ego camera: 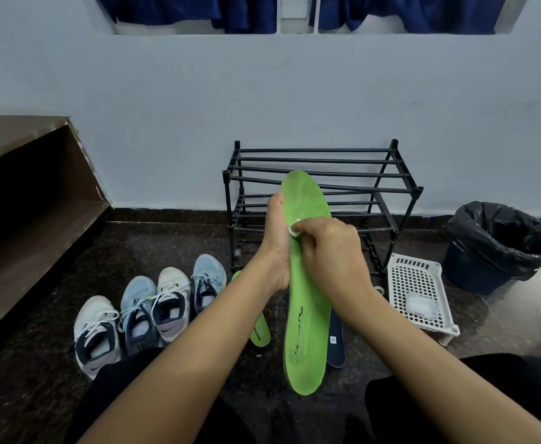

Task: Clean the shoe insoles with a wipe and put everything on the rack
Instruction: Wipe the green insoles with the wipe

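I hold a long green insole (306,318) up in front of me, toe end pointing away. My left hand (275,248) grips its left edge near the middle. My right hand (326,248) pinches a small white wipe (294,227) and presses it on the insole's upper face. A second green insole (259,331) lies on the floor, partly hidden by my left forearm. A dark insole (336,341) lies on the floor behind the held one. The black two-tier rack (323,187) stands bare against the wall.
Several sneakers (153,306) stand in a row on the floor at the left. A white perforated basket (419,293) with a wipe packet sits at the right, beside a bin lined with a black bag (500,245). A brown wooden shelf (31,203) is at far left.
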`<action>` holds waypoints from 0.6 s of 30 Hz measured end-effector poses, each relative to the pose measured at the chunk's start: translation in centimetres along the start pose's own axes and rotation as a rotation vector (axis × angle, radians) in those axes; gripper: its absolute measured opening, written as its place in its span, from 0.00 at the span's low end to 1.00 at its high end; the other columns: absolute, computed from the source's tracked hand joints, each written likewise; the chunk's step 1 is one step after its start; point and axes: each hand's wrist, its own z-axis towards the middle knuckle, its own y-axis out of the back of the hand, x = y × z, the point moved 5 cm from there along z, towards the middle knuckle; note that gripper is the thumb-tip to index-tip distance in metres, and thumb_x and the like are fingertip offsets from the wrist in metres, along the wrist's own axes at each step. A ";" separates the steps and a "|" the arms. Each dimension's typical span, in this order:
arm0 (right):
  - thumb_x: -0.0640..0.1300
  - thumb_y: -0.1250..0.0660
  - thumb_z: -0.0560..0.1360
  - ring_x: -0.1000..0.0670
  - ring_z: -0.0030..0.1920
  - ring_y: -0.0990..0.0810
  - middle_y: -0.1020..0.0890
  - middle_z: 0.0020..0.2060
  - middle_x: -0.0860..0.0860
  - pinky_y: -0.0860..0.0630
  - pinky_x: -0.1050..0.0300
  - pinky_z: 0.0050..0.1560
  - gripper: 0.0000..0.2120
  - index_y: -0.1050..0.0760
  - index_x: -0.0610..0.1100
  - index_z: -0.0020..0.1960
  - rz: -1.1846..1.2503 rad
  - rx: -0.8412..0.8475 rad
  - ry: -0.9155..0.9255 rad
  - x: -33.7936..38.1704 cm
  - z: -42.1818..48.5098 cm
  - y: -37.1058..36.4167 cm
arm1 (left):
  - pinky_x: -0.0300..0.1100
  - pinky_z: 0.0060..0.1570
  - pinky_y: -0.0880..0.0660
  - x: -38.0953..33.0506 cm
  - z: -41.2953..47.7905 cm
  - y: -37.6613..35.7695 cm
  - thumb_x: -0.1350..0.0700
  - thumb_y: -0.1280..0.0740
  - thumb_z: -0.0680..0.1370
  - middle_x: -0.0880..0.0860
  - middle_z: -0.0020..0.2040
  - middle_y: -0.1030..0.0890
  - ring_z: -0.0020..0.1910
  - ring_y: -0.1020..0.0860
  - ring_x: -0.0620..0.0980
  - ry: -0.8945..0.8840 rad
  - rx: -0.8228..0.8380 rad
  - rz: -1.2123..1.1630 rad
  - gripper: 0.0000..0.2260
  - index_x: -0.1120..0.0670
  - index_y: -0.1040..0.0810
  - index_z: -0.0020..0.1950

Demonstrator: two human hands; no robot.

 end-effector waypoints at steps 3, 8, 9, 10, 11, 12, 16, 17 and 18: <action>0.30 0.36 0.69 0.40 0.44 0.19 0.16 0.41 0.43 0.25 0.51 0.46 0.12 0.17 0.40 0.47 -0.049 -0.020 -0.011 -0.8 0.6 0.3 | 0.40 0.35 0.28 1.0 -0.3 -0.8 0.35 0.50 0.78 0.54 0.32 0.21 0.32 0.23 0.52 0.033 0.051 0.033 0.27 0.54 0.23 0.38; 0.32 0.35 0.72 0.42 0.46 0.19 0.15 0.44 0.46 0.25 0.54 0.50 0.12 0.17 0.42 0.48 0.004 -0.010 -0.067 -0.8 0.5 0.4 | 0.39 0.35 0.27 0.5 -0.2 -0.6 0.36 0.50 0.79 0.54 0.31 0.20 0.31 0.22 0.52 0.042 0.045 0.029 0.28 0.54 0.22 0.38; 0.32 0.35 0.72 0.43 0.45 0.18 0.15 0.43 0.47 0.25 0.54 0.51 0.12 0.17 0.43 0.48 0.039 0.002 -0.088 -0.7 0.3 0.3 | 0.40 0.34 0.28 0.2 -0.1 -0.4 0.36 0.50 0.79 0.53 0.31 0.21 0.31 0.23 0.52 0.034 0.028 0.028 0.28 0.54 0.22 0.37; 0.33 0.35 0.72 0.43 0.45 0.18 0.15 0.43 0.47 0.24 0.53 0.51 0.12 0.17 0.44 0.48 0.071 0.021 -0.113 -0.6 0.1 0.1 | 0.40 0.34 0.28 0.0 0.0 -0.2 0.36 0.49 0.79 0.53 0.31 0.21 0.31 0.23 0.52 0.023 0.009 0.022 0.28 0.54 0.22 0.37; 0.33 0.35 0.72 0.43 0.45 0.19 0.15 0.42 0.47 0.24 0.52 0.51 0.12 0.17 0.45 0.48 0.094 0.042 -0.137 -0.6 -0.1 -0.1 | 0.40 0.35 0.29 -0.3 0.1 0.1 0.36 0.49 0.79 0.53 0.32 0.21 0.31 0.24 0.51 0.008 -0.010 0.008 0.27 0.55 0.22 0.37; 0.34 0.35 0.72 0.42 0.45 0.19 0.15 0.42 0.47 0.24 0.51 0.51 0.12 0.17 0.46 0.48 0.109 0.059 -0.155 -0.5 -0.4 -0.4 | 0.41 0.36 0.29 -0.5 0.2 0.2 0.36 0.49 0.79 0.53 0.34 0.21 0.33 0.24 0.52 -0.007 -0.024 -0.010 0.27 0.55 0.22 0.39; 0.34 0.34 0.72 0.40 0.46 0.20 0.15 0.41 0.48 0.25 0.49 0.53 0.11 0.17 0.46 0.48 0.135 0.076 -0.161 -0.4 -0.8 -0.5 | 0.45 0.41 0.28 -0.8 0.4 0.5 0.36 0.48 0.78 0.56 0.43 0.21 0.43 0.23 0.56 -0.033 -0.049 -0.043 0.27 0.56 0.21 0.44; 0.34 0.35 0.72 0.41 0.46 0.20 0.15 0.42 0.48 0.24 0.49 0.52 0.11 0.17 0.46 0.49 0.136 0.083 -0.161 -0.4 -0.7 -0.5 | 0.45 0.42 0.28 -0.7 0.4 0.5 0.35 0.48 0.78 0.56 0.42 0.21 0.43 0.23 0.56 -0.029 -0.048 -0.037 0.28 0.56 0.21 0.43; 0.34 0.35 0.73 0.42 0.46 0.20 0.15 0.42 0.48 0.24 0.50 0.52 0.12 0.17 0.46 0.49 0.134 0.089 -0.160 -0.4 -0.6 -0.4 | 0.44 0.41 0.28 -0.5 0.4 0.4 0.35 0.48 0.78 0.56 0.40 0.21 0.41 0.23 0.55 -0.022 -0.044 -0.026 0.28 0.56 0.21 0.42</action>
